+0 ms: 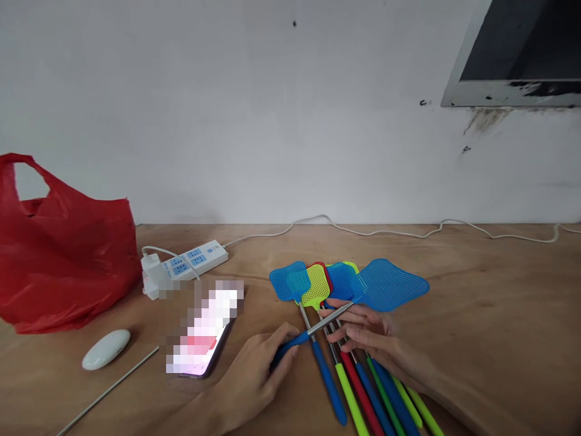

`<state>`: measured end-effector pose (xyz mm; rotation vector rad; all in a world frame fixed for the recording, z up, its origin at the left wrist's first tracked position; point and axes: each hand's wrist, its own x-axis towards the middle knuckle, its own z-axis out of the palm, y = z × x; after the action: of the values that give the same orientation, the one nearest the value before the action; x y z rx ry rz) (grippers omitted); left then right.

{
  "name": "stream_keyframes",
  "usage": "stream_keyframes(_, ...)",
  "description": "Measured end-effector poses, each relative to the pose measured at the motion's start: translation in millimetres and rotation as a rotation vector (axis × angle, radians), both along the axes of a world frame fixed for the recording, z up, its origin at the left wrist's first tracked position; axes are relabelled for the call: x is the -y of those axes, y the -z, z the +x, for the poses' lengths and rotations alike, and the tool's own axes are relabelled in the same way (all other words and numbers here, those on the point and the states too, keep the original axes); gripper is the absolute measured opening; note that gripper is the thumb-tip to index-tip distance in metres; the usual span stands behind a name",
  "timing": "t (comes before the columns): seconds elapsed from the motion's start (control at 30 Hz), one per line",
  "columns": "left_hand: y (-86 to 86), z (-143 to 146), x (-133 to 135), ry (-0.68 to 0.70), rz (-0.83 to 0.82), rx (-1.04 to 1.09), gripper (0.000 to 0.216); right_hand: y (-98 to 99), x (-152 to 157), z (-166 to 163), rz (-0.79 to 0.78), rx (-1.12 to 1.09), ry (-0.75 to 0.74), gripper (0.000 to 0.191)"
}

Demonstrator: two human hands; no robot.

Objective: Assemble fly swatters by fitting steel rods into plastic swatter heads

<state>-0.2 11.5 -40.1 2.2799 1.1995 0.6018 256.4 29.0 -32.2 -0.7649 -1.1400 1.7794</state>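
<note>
My left hand (261,369) is closed round the blue handle of a fly swatter (393,284). Its metal shaft slants up to the right, ending in a wide blue mesh head. My right hand (370,330) lies by that shaft, fingers stretched and apart; whether they touch the shaft I cannot tell. Beneath both hands, several more fly swatters lie on the table in a fan. Among them are a blue one (329,384) nearest my left hand and a yellow-green one (315,287) beside it. Red and green handles (385,393) show farther right, partly under my right wrist.
A lit phone (204,339), its screen blurred, lies left of my left hand. A white power strip (213,257) with a plugged-in charger (154,272) stands behind it. Farther left are a white oval case (106,350) and a red plastic bag (68,260). A cable (372,233) runs along the wall.
</note>
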Motion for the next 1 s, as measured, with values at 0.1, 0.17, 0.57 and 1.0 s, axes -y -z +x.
stream_keyframes(0.1,-1.8,-4,-2,-0.009,0.009,-0.016,0.017,0.8,-2,-1,-0.031,-0.016,0.118,0.031)
stream_keyframes(0.17,-3.0,-6,-4,-0.025,0.018,-0.042,0.018,2.2,-5,0,-0.042,-0.047,0.249,0.023)
stream_keyframes(0.57,-6.6,-11,-14,-0.22,0.113,-0.359,0.029,16.3,-27,30,0.768,0.648,0.844,0.053)
stream_keyframes(1.0,-9.6,-5,-6,0.069,0.275,-0.367,0.025,13.0,-8,8,1.561,1.277,0.364,0.023)
